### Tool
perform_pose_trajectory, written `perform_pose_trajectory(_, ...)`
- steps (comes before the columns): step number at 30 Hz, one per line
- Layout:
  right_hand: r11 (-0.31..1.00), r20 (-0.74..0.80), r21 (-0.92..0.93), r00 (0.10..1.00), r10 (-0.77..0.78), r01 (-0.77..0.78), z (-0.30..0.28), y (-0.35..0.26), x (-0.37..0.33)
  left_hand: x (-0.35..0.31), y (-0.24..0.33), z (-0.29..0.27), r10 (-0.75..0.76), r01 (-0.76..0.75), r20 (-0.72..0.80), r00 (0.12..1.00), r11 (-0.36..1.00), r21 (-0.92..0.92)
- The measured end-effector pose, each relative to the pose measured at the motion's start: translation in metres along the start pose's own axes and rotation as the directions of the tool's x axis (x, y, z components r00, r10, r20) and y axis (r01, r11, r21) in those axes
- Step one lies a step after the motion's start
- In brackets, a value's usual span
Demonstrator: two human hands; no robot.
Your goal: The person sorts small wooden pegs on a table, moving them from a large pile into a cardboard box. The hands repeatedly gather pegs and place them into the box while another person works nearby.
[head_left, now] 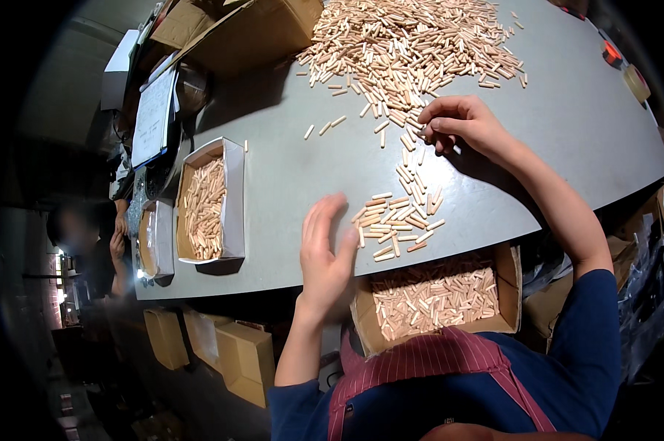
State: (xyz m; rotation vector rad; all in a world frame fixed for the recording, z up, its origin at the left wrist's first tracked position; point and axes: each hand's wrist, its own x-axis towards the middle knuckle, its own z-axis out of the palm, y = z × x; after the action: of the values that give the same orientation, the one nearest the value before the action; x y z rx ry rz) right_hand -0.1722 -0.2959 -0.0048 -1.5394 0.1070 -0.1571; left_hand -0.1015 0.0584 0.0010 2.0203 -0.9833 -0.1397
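Note:
Short wooden dowels [413, 44] lie in a large heap at the far side of the grey table, and a trail of them runs toward me. My right hand [464, 125] is over this trail, its fingers curled in toward the thumb; whether a dowel is between them cannot be made out. At the near end lies a smaller group of loose dowels [398, 220]. Beside its left edge is my left hand [325, 242], slightly blurred, fingers stretched and thumb apart, with nothing in it. Below the table edge, a cardboard box [510, 287] in front of me holds many dowels.
At the left, a white-sided box [233, 198] of dowels stands next to a smaller box [163, 239]. A large carton [251, 44] and a clipboard [154, 117] are farther back. Tape rolls [635, 82] lie at the right edge. Another person's hands [117, 239] show at far left.

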Motion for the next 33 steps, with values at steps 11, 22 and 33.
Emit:
perform_pose_trajectory(11, 0.998, 0.004, -0.061, 1.0, 0.008, -0.008, 0.001, 0.0, 0.002, 0.011, 0.008, 0.018, 0.168, -0.175, 0.05, 0.985, 0.95, 0.26)
perform_pose_trajectory(22, 0.999, -0.007, -0.035, 1.0, 0.023, -0.023, -0.003, 0.001, 0.002, 0.001, 0.021, 0.006, 0.127, 0.01, 0.374, 0.919, 0.94, -0.342)
perform_pose_trajectory(33, 0.997, 0.017, -0.073, 1.0, 0.014, -0.012, -0.004, 0.002, 0.002, -0.028, -0.004, -0.027, -0.211, 0.154, -0.141, 0.967, 0.93, -0.334)
